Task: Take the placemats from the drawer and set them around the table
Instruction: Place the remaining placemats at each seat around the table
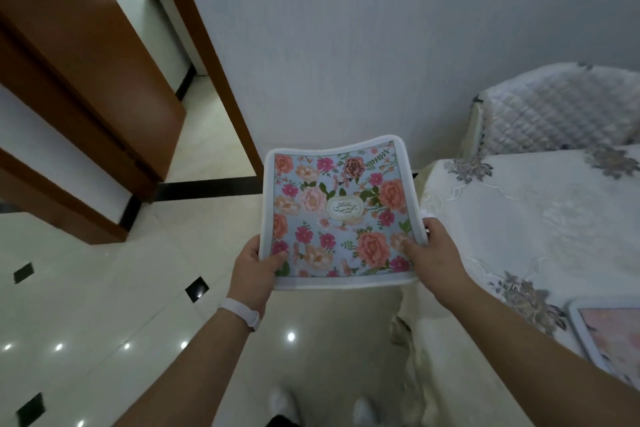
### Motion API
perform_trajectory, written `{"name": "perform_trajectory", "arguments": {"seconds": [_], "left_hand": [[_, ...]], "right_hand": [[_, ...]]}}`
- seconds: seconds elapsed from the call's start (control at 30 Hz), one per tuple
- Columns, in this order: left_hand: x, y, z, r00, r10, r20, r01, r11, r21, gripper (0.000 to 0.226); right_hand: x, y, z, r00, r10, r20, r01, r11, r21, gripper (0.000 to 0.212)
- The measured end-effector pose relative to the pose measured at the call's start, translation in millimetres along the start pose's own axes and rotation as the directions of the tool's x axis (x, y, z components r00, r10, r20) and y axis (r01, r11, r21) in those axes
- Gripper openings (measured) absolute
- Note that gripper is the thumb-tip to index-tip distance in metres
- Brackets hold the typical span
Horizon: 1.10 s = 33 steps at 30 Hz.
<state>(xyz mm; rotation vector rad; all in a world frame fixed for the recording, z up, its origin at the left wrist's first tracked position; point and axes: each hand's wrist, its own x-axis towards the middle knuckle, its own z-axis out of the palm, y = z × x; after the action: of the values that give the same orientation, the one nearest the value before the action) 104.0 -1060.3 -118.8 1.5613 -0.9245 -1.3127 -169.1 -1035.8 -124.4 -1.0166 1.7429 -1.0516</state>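
The table (460, 333) stands at 3 o'clock, covered by a cream tablecloth (540, 225) with grey embroidered flowers, which hangs over its edge. On the cloth, at 4 o'clock, one placemat (602, 340) with a white border lies flat, partly cut off by the frame. The floor (104, 315) at 8 o'clock is glossy cream tile with small black diamond insets (197, 289). Two white shoes (282, 402) stand on it at 6 o'clock.

A floral placemat (337, 211), pink and orange blooms on blue inside a white border, hangs slightly bowed in the air, its near corners pinched by the left fingers (277, 258) and right fingers (408, 247). Right of the fingers, a second placemat (602, 340) lies flat on the worktop (536, 218).
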Motion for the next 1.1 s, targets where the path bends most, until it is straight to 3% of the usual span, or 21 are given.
{"name": "perform_trajectory", "arguments": {"seconds": [0.3,0.5,0.8,1.1], "left_hand": [[147,25,22,0.983,-0.043,0.176,0.039,0.999,0.029,0.029],[268,84,43,0.947,-0.018,0.32,0.005,0.999,0.042,0.028],[385,158,87,0.855,0.046,0.516,-0.078,0.996,0.04,0.022],[453,179,189,0.742,0.037,0.67,-0.124,0.989,0.083,0.03]], "right_hand": [[95,-22,39,0.981,0.069,-0.184,-0.072,0.997,-0.006,0.017],[172,-68,81,0.931,0.101,-0.352,-0.108,0.994,0.001,0.018],[242,-116,99,0.808,0.113,-0.578,-0.134,0.991,0.007,0.022],[308,-108,60,0.708,0.203,-0.676,-0.147,0.979,0.14,0.025]]}}
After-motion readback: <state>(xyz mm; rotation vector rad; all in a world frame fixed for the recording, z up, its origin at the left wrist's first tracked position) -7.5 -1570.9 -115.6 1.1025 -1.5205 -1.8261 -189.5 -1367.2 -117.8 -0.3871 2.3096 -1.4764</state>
